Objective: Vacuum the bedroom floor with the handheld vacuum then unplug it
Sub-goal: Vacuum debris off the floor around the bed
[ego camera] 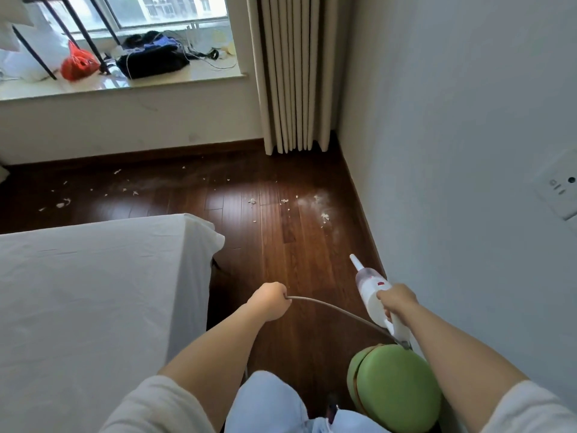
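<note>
The right hand (396, 300) was clenched around the handle of the white handheld vacuum (376, 295), holding it off the floor. The vacuum's long axis ran from the hand toward roughly 11 o'clock, its narrow nozzle (354, 261) leading and tilted downward, not touching the boards. The left hand (271, 300) was clenched around the grey power cord (337, 310), which curved from that fist toward 4 o'clock to the rear of the vacuum; the left hand sat level with the right, toward 9 o'clock of it.

The wooden floor (274, 254) carried scattered white debris. The nearest patch, a powdery smear with crumbs (323, 210), lay at about 11 o'clock from the nozzle, well ahead of it and close to the right wall (452, 120). A second scatter (93, 189) lay toward 10 o'clock, beyond the corner of the white-sheeted bed (93, 292), near the sill wall.

Judgement: the nozzle already pointed nearly along the line to the nearest patch, so the coming move called for a forward reach and a lowering of the tip rather than a turn. The right hand was the nearer and working hand; the left managed cord slack only. A green round stool (396, 389) stood just behind the vacuum's rear and could snag the cord. A wall socket plate (559, 185) was at 2 o'clock; whether the cord ran to it could not be told
</note>
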Demonstrator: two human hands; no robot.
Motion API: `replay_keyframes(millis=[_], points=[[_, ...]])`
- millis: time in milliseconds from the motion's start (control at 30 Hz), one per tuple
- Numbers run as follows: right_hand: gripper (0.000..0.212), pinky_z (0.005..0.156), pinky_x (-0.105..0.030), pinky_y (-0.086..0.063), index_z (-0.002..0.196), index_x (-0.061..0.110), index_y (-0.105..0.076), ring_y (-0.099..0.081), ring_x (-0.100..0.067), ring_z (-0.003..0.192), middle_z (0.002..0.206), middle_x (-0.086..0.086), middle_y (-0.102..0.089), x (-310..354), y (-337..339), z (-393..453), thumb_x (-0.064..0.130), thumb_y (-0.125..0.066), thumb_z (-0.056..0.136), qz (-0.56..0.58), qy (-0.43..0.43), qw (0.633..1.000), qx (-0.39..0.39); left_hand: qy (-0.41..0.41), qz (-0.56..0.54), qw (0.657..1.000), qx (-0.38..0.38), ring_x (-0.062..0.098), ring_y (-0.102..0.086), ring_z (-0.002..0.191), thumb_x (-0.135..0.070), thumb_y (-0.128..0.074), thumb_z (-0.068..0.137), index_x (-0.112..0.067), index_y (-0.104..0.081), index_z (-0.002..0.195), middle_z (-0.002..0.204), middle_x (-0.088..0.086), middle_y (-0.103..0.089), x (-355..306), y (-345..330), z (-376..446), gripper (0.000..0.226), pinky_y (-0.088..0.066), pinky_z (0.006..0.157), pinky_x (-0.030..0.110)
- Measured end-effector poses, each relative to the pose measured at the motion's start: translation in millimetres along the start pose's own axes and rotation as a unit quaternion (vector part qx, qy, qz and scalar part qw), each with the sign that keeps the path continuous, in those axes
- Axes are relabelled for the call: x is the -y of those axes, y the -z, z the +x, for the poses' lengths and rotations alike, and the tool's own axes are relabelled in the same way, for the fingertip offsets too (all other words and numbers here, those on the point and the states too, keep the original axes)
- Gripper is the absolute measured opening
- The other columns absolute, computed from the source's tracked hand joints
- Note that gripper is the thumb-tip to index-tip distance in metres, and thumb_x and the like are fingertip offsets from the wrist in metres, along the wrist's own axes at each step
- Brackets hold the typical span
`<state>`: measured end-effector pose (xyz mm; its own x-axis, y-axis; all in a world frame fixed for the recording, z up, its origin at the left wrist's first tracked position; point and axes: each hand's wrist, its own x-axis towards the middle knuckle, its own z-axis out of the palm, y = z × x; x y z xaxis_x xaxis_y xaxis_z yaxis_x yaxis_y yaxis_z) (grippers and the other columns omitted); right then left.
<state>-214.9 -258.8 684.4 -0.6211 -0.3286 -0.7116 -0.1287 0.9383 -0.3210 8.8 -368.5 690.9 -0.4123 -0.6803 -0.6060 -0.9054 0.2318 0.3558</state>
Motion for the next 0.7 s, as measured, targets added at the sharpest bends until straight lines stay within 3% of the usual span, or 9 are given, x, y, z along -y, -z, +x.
replay_keyframes(millis=[67,100,167,233,300,467,700], points=[[0.037,0.050,-0.025,-0.039,0.126,-0.005,-0.053,-0.054,-0.024,0.068,0.100,-0.019,-0.062,5.4,4.7,8.5,0.017,-0.049,0.096,-0.003,-0.019,1.000,0.004,0.000,0.005,1.000,0.008,0.020,-0.062,0.099,-0.025,-0.049,0.097,-0.009,-0.061,0.116,0.111,0.008,-0.064,-4.2,4.3,8.4,0.027,-0.050,0.080,0.024],[0.038,0.053,-0.026,-0.041,0.128,-0.004,-0.052,-0.054,-0.025,0.076,0.105,-0.019,-0.062,11.3,7.5,13.8,0.017,-0.048,0.097,0.001,-0.027,1.000,0.006,0.000,0.009,1.000,0.009,0.020,-0.062,0.099,-0.025,-0.048,0.097,-0.009,-0.061,0.115,0.111,0.009,-0.064,-6.0,9.9,15.7,0.027,-0.050,0.081,0.025],[0.040,0.074,-0.029,-0.049,0.131,-0.004,-0.049,-0.054,-0.026,0.090,0.117,-0.020,-0.060,22.8,10.9,24.6,0.019,-0.047,0.098,0.024,-0.038,0.999,-0.002,-0.001,0.012,1.000,0.009,0.020,-0.061,0.100,-0.025,-0.049,0.097,-0.009,-0.061,0.114,0.111,0.009,-0.063,-7.1,21.3,31.8,0.027,-0.049,0.080,0.024],[0.043,0.094,-0.032,-0.046,0.135,-0.001,-0.045,-0.055,-0.029,0.108,0.130,-0.020,-0.054,33.8,12.7,35.6,0.021,-0.048,0.099,0.054,-0.054,0.997,-0.014,-0.008,0.022,1.000,0.014,0.020,-0.060,0.099,-0.024,-0.049,0.097,-0.008,-0.062,0.114,0.111,0.008,-0.063,-7.9,32.1,50.9,0.026,-0.047,0.077,0.023],[0.044,0.100,-0.033,-0.045,0.135,0.002,-0.044,-0.051,-0.030,0.119,0.133,-0.019,-0.051,45.9,13.9,44.3,0.023,-0.051,0.098,0.071,-0.069,0.995,-0.023,-0.019,0.036,0.999,0.023,0.020,-0.060,0.099,-0.025,-0.050,0.096,-0.008,-0.062,0.112,0.112,0.008,-0.062,-8.2,43.5,70.1,0.026,-0.045,0.075,0.023],[0.037,0.074,-0.031,-0.044,0.120,-0.004,-0.054,-0.056,-0.028,0.090,0.107,-0.020,-0.061,77.7,20.4,67.3,0.022,-0.057,0.093,0.126,-0.060,0.989,-0.040,-0.043,0.057,0.996,0.045,0.022,-0.060,0.100,-0.025,-0.050,0.096,-0.008,-0.061,0.112,0.112,0.008,-0.062,-9.1,82.4,111.4,0.025,-0.046,0.075,0.023],[0.037,0.071,-0.031,-0.045,0.120,-0.003,-0.052,-0.057,-0.031,0.086,0.108,-0.024,-0.061,136.5,14.5,77.8,0.017,-0.059,0.091,0.132,-0.053,0.989,-0.031,-0.080,0.102,0.990,0.060,0.026,-0.060,0.101,-0.026,-0.049,0.096,-0.007,-0.061,0.110,0.112,0.010,-0.062,-5.5,138.1,169.9,0.026,-0.048,0.078,0.030]])
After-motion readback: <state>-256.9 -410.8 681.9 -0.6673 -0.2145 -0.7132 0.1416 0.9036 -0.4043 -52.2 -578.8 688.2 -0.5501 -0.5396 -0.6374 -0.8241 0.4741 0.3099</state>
